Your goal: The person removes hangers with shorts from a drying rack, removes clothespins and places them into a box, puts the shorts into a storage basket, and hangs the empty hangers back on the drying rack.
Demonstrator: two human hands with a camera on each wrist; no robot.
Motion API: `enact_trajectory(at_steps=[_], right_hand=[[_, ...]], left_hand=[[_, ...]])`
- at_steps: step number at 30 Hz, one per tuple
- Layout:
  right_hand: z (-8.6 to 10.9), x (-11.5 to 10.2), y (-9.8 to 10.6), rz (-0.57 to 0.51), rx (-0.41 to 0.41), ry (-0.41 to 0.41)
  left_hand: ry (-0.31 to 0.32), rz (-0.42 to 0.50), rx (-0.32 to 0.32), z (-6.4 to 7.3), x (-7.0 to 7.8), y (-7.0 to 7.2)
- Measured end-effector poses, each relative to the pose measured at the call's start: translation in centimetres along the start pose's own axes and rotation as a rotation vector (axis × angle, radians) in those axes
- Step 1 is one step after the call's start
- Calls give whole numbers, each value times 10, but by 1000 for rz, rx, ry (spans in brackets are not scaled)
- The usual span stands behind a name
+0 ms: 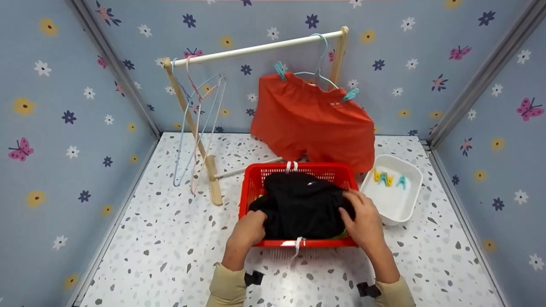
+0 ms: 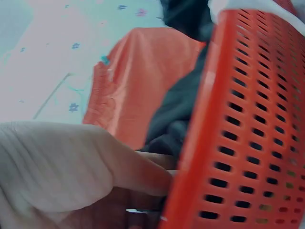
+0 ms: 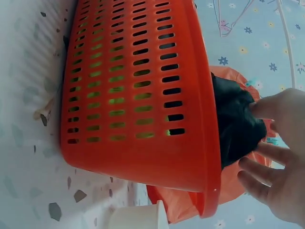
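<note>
A black garment (image 1: 305, 207) with a small white mark lies bunched in a red plastic basket (image 1: 298, 243). My left hand (image 1: 249, 228) grips the garment's left end just inside the rim; its fingertips are hidden by the cloth and basket. Over at the right end, my right hand (image 1: 362, 217) touches the cloth with thumb and fingers spread apart. The right wrist view shows those fingers (image 3: 269, 174) loosely extended beside the black fabric (image 3: 238, 119). Yellow-green cloth (image 3: 116, 100) shows through the basket's slots beneath.
Orange shorts (image 1: 315, 121) hang behind the basket from a hanger with teal clothespins (image 1: 350, 94). The rack's white rod (image 1: 260, 48) also carries empty hangers (image 1: 198, 128) at left. A white tub (image 1: 392, 200) holding several clothespins (image 1: 384, 179) stands right of the basket.
</note>
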State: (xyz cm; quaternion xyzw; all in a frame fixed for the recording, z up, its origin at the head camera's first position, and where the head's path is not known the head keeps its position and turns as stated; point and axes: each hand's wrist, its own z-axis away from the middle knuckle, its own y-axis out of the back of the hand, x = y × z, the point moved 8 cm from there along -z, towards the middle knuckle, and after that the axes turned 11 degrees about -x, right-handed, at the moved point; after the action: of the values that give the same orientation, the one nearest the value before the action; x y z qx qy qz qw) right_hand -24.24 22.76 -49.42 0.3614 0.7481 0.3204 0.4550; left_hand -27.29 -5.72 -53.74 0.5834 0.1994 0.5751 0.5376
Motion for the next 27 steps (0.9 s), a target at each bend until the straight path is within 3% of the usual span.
enact_trajectory(at_steps=[7, 9, 12, 16, 19, 23, 27], right_hand=[[10, 6, -16, 152, -250, -107], [12, 6, -19, 163, -296, -118], [13, 6, -20, 144, -317, -126], [14, 9, -16, 77, -289, -154], [16, 8, -10, 34, -224, -135], [15, 3, 3, 14, -78, -41], [15, -1, 17, -33, 55, 54]], left_hand=[[15, -135, 260, 8, 1, 11], [33, -163, 285, 11, 0, 16], [59, -152, 271, 14, -4, 21], [79, -76, 234, 20, -10, 26], [83, -20, 251, 25, -16, 32], [68, 47, 344, 32, -23, 43], [12, 152, 466, 39, -34, 52]])
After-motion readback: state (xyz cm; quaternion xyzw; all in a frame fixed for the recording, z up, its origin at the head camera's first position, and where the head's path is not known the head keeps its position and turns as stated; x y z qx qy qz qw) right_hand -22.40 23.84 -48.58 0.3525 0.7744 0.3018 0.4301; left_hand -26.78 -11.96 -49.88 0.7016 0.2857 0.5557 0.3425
